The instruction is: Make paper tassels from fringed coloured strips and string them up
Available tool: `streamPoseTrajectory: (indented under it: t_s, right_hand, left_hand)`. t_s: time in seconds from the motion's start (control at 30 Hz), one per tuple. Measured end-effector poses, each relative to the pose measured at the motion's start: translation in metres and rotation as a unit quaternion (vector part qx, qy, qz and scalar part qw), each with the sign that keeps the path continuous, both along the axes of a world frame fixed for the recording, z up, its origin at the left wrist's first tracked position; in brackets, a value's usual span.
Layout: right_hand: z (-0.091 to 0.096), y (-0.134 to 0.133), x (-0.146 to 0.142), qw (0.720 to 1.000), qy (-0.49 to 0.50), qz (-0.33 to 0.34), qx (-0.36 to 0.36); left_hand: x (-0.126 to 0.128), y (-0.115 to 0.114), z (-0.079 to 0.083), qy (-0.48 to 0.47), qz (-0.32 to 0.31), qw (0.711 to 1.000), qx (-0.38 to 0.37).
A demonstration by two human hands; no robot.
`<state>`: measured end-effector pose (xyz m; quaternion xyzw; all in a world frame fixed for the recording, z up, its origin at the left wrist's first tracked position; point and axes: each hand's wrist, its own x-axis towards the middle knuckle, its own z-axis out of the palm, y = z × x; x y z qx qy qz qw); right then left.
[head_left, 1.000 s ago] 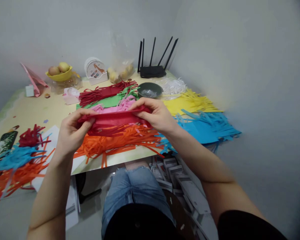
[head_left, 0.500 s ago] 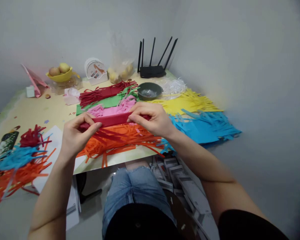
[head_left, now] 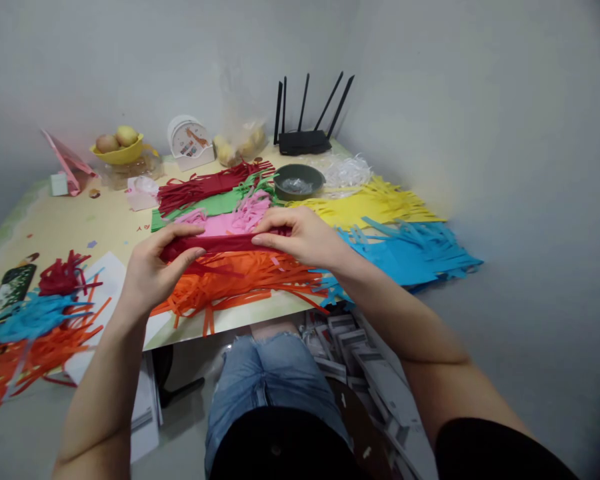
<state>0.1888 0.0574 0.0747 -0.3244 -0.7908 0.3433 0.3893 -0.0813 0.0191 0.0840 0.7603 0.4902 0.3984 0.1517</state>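
Note:
Both my hands hold a folded strip of dark red fringed paper point(head_left: 225, 244) just above the table. My left hand point(head_left: 153, 270) pinches its left end. My right hand point(head_left: 305, 235) presses along its right end. The red paper lies flat over a pile of orange paper fringe point(head_left: 240, 283). Behind it lie pink fringed paper point(head_left: 233, 219), green paper point(head_left: 205, 207) and more dark red fringe point(head_left: 205, 187).
Yellow point(head_left: 375, 203) and blue fringed sheets point(head_left: 410, 250) lie at the right. A dark bowl point(head_left: 299, 181), a router point(head_left: 305, 141), a yellow fruit bowl point(head_left: 120, 150) and a clock point(head_left: 190, 140) stand at the back. A phone point(head_left: 9, 291) and loose fringe bundles point(head_left: 35, 320) lie left.
The red paper was held wide and raised; my hands have folded it narrower and lowered it toward the orange pile.

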Motion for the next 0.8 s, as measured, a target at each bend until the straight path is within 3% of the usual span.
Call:
streamPoseTrajectory:
  t_s: [0.13,0.33,0.57,0.7,0.8]
  right_hand:
    - [-0.001,-0.005,-0.001,0.999,0.028,-0.013,0.010]
    - [-0.007,-0.010,-0.006,0.978,0.142,0.045,-0.142]
    - [-0.015,-0.011,-0.013,0.949,0.257,0.056,-0.175]
    - [-0.018,-0.011,-0.017,0.931,0.292,0.055,-0.212]
    - [-0.018,-0.011,-0.018,0.935,0.287,0.053,-0.201]
  left_hand:
    - [0.003,0.002,0.002,-0.046,-0.021,0.997,-0.058]
    - [0.011,-0.006,-0.002,-0.241,-0.070,0.951,-0.179]
    - [0.018,-0.007,-0.006,-0.355,-0.070,0.918,-0.165]
    - [0.021,-0.008,-0.005,-0.367,-0.085,0.913,-0.156]
    - [0.022,-0.009,-0.006,-0.373,-0.092,0.909,-0.160]
